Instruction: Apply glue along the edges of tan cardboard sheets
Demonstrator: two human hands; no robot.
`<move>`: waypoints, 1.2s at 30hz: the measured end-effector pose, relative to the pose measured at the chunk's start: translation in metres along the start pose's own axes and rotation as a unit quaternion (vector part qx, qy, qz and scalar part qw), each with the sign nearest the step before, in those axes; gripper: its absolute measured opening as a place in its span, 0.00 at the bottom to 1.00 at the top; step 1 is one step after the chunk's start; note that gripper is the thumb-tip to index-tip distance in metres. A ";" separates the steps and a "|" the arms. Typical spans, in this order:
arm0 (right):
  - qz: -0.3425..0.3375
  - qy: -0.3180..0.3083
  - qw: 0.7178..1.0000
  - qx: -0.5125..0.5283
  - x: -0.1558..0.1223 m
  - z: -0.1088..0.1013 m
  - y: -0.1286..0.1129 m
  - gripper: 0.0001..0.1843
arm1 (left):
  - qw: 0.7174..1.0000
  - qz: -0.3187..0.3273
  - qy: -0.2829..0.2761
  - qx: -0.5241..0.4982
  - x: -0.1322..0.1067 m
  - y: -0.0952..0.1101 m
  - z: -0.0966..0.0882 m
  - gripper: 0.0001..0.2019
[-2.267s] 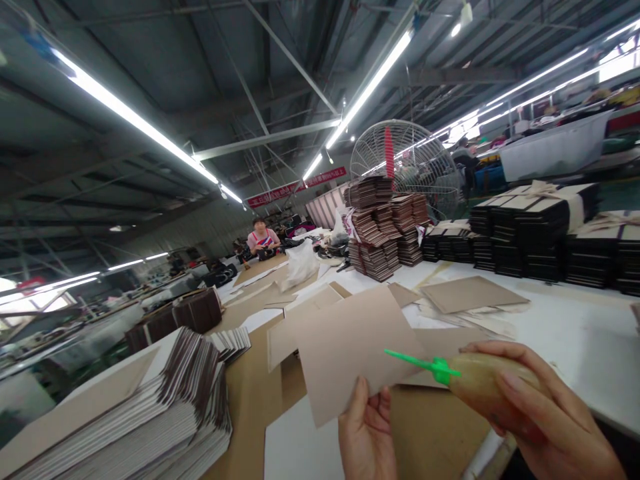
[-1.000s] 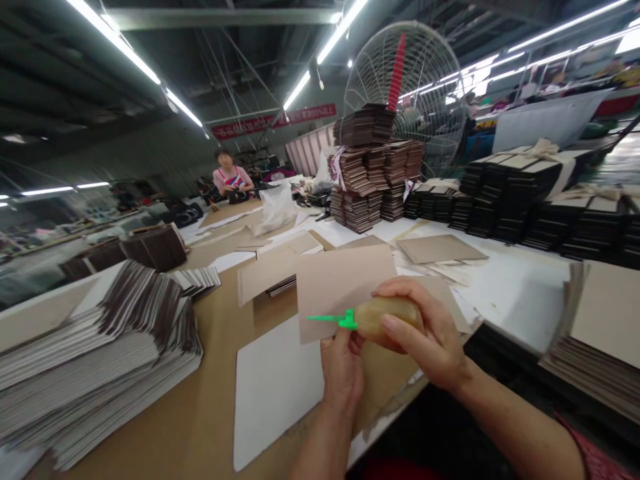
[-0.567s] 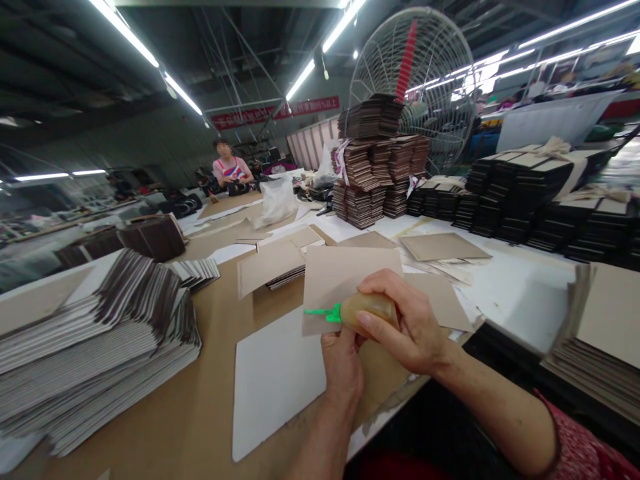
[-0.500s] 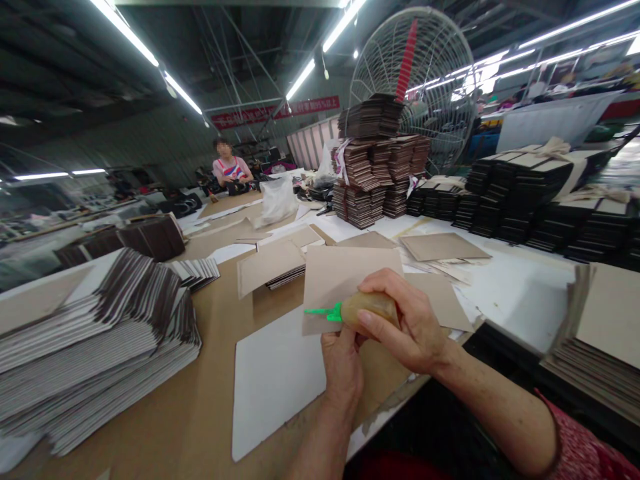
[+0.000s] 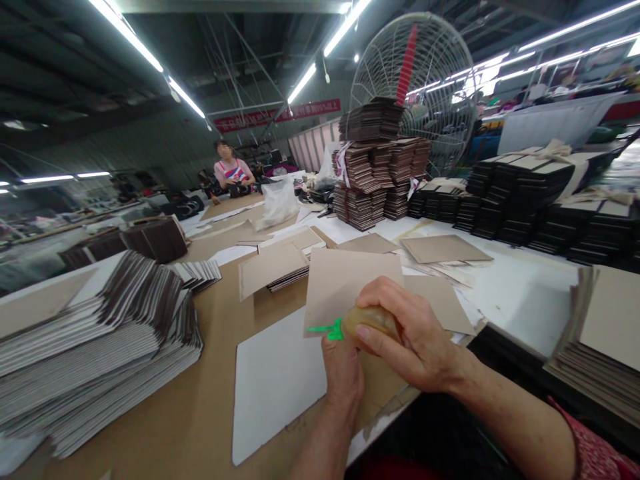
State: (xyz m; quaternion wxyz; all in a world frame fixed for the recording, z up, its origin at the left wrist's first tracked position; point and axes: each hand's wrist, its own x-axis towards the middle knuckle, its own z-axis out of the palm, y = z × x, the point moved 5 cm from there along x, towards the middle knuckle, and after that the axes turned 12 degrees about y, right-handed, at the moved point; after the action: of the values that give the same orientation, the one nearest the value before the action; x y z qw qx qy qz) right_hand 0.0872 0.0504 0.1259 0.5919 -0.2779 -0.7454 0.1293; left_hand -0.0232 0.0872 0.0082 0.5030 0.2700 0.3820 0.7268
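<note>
My right hand (image 5: 407, 330) is closed round a yellowish squeeze bottle (image 5: 373, 322) with a green nozzle. The bottle lies sideways, its thin tip pointing left over the lower left part of a beige cardboard sheet (image 5: 345, 283). Below the bottle, my left hand (image 5: 343, 363) grips that sheet by its near edge; its fingers are partly hidden under the bottle and the sheet. A white board (image 5: 275, 393) with rounded corners lies on the brown tabletop (image 5: 200, 413), just left of my left hand.
Stacked grey-edged boards (image 5: 100, 353) fill the left side. Beyond my hands lie loose cardboard pieces (image 5: 275, 263). Brown bundles (image 5: 370, 180) and black bundles (image 5: 515, 193) stand at the back, before a large fan (image 5: 435, 73). More cardboard (image 5: 610, 327) is piled at right. A person (image 5: 233, 170) sits far off.
My right hand and the bottle have moved slightly down, bringing the green nozzle nearer the cardboard sheet's near edge. My left hand stays on the sheet.
</note>
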 end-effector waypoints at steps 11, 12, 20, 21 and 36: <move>-0.007 -0.001 1.000 -0.024 0.003 -0.002 -0.002 0.07 | 1.000 -0.009 -0.005 0.016 -0.002 0.001 0.002 0.08; -0.005 -0.011 1.000 -0.021 0.002 -0.002 -0.002 0.07 | 1.000 -0.001 -0.003 0.017 -0.002 0.003 0.003 0.07; -0.027 0.033 0.998 -0.053 0.011 -0.008 0.003 0.07 | 0.999 -0.029 -0.002 0.031 -0.001 -0.012 -0.004 0.13; -0.034 0.046 0.996 -0.063 0.013 -0.010 0.004 0.07 | 0.999 -0.033 0.000 0.034 -0.001 -0.014 -0.006 0.15; -0.031 0.018 0.997 -0.073 0.022 -0.018 -0.002 0.07 | 0.998 -0.044 0.002 0.037 -0.004 -0.017 -0.007 0.20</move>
State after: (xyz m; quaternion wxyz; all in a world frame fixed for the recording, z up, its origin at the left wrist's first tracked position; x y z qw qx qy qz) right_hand 0.1010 0.0589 0.1500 0.5870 -0.2992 -0.7506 0.0510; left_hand -0.0184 0.0846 -0.0096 0.5232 0.2698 0.4212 0.6900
